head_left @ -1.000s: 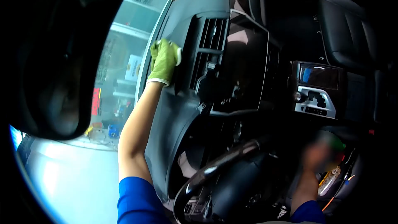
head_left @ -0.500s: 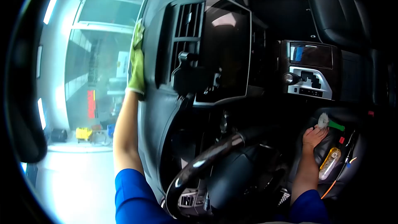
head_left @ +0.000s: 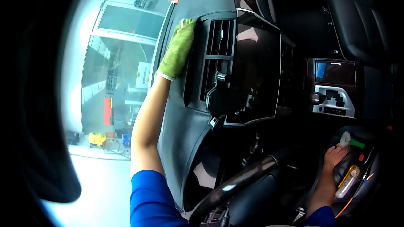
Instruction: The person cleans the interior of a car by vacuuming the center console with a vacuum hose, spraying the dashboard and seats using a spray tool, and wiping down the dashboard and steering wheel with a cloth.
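Observation:
My left hand wears a green cloth mitt [head_left: 178, 50] with a pale cuff and reaches across the dashboard [head_left: 176, 117]. The mitt lies on the dash top between the windshield edge and the air vents [head_left: 221, 38], hiding my fingers. At the lower right my right hand [head_left: 336, 154] rests palm down on the dark leather seat, fingers stretched out. Its fingertips are by the white bristles of a round brush [head_left: 346, 139] with a green handle. Close to that hand lies a clear bottle [head_left: 348, 180] with yellow contents.
A phone holder [head_left: 223, 94] sticks out before the vents and the dark screen [head_left: 259, 67]. The steering wheel [head_left: 235, 183] rises between my arms. Beyond it are the gear lever [head_left: 317, 98] and the other seat [head_left: 355, 21]. An orange hose [head_left: 346, 205] runs along the near seat.
The mitt has moved from the base of the windshield onto the dash top, nearer the vent housing. My right hand stays on the seat by the brush. The whole view has shifted.

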`<state>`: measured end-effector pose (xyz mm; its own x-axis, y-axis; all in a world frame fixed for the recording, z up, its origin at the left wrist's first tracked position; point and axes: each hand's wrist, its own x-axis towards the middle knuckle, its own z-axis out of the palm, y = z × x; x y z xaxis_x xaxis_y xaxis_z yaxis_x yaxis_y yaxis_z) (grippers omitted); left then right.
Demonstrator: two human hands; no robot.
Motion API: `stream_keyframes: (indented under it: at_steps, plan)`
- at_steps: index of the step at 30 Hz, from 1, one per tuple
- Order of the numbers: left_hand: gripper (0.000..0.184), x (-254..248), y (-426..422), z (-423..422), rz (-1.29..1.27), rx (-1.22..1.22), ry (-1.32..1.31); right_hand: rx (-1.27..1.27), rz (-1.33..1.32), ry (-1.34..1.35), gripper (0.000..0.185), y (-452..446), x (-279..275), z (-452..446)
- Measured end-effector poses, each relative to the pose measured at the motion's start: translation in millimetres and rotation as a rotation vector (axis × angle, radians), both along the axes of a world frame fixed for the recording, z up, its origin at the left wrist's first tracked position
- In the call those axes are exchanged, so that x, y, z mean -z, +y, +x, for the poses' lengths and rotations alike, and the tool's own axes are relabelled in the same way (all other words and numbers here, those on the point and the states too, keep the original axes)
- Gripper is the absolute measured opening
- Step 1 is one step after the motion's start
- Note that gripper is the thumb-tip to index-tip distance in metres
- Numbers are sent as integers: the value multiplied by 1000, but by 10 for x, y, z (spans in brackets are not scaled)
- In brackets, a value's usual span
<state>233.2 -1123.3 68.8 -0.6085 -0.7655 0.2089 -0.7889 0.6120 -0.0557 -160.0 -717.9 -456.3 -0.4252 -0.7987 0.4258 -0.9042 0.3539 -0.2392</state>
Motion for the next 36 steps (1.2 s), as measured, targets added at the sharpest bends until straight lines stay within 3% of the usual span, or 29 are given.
stream_keyframes:
  at_steps: [1,2,4,5,10,15,21,26,28,29,33,36]
  plan:
    - [35,-8,-127,-99,150,-11,150,-18,11,-7,24,-3,-47,-15]
    - [41,-66,-199,-201,535,-69,557,3,24,14,24,19,-5,-7]
    - [49,-24,-411,63,558,-291,741,18,93,16,25,62,44,12]
    - [59,87,-593,525,438,-387,683,27,100,15,25,48,60,36]
    - [60,142,-414,1163,296,-791,726,-6,88,-35,26,46,-16,-6]
    - [62,73,-190,1462,424,-1141,765,-6,84,8,24,61,34,-32]
    - [64,101,-317,1166,534,-1132,778,-24,55,15,25,53,15,-45]
    - [65,143,678,1437,353,-1112,781,-35,25,73,26,11,86,-82]
    - [60,171,1243,1607,282,-909,748,-28,-6,71,24,29,129,-76]
    - [60,203,1507,1779,266,-930,752,-52,-13,67,24,-13,93,-79]
    - [65,241,2517,2084,98,-799,-77,-66,-93,59,21,-102,-128,-57]
    - [64,240,2996,2142,68,-849,-263,-74,-106,70,21,-142,-196,-42]
